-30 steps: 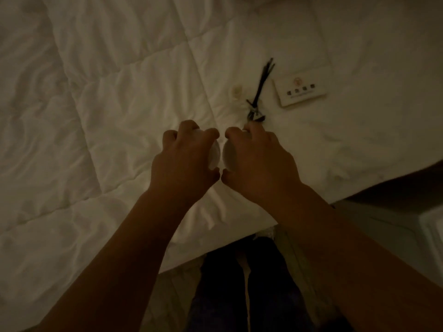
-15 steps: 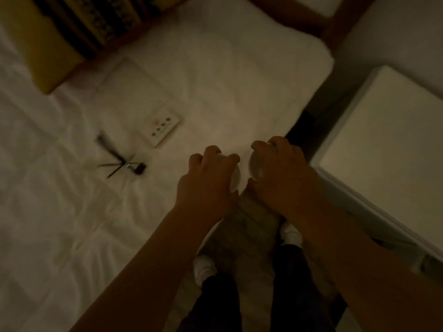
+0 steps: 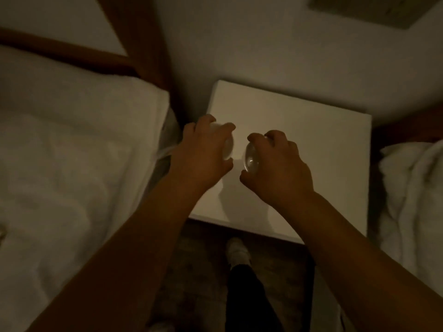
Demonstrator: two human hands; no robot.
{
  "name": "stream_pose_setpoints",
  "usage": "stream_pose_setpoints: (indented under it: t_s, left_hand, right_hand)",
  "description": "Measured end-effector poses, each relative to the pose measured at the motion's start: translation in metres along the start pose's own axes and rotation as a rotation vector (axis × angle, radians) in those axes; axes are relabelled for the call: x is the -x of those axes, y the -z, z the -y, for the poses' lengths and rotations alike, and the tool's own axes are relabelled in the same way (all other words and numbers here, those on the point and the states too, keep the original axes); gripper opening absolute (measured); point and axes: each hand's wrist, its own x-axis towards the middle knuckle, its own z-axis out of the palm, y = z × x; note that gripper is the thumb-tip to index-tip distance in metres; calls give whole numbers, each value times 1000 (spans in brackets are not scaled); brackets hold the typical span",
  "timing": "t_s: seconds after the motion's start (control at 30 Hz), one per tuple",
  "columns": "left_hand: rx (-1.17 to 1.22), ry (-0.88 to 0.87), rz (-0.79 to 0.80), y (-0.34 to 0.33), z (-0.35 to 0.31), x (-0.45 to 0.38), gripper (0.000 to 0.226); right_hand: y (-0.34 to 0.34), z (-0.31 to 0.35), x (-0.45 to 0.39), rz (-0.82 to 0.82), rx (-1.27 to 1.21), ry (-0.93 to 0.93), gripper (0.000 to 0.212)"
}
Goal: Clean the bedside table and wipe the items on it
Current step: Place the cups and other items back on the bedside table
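Dim room, head view looking straight down. White square-topped bedside table (image 3: 311,144) sits against the pale wall (image 3: 239,44), wedged between two beds: white quilted bed (image 3: 72,164) on the left with a brown wooden headboard frame (image 3: 148,44), and a rumpled white duvet (image 3: 412,188) on the right edge. Narrow dark gaps separate the table from both beds. In front of the table there is dark patterned floor (image 3: 199,259), with the person's dark trouser leg (image 3: 244,295) and white shoe (image 3: 237,250) just short of its front edge.

Both hands are over the left-front part of the tabletop, and both forearms cross the near edge and cover part of it.

Left hand (image 3: 203,154): fingers curled over a pale rounded glass object (image 3: 227,147). It shows only between the fingers and thumb, blurred, and its shape is not clear. It sits near the table's left edge.

Right hand (image 3: 278,164): fingers and thumb curled round a clear glass cup (image 3: 251,157), held on its side. The round end faces left toward the other hand; I cannot tell whether that end is the base or the mouth. Long axis runs roughly left-right, parallel to the table's front edge. Nothing visible inside it.

The two glass pieces are near each other but apart, with bare tabletop visible between them. Cannot tell whether either touches the tabletop. Faint hand shadows fall on the white top toward the front edge.
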Motion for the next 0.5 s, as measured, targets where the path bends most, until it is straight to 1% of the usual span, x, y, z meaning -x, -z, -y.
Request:
stream_pose_setpoints:
  t_s: [0.03, 0.2, 0.4, 0.5]
  left_hand:
    - [-14, -10, 5, -11, -13, -25, 70]
    - [-74, -23, 38, -39, -31, -91, 71]
    - [-143, -56, 39, -52, -28, -125, 73]
    - [-164, -61, 31, -54, -27, -137, 75]
  right_hand:
    - [2, -22, -14, -7, -9, -29, 76]
    - [1, -66, -64, -29, -49, -114, 76]
    - [-4, -81, -111, -9, -86, -160, 78]
    - [-8, -83, -124, -7, -68, -146, 78]
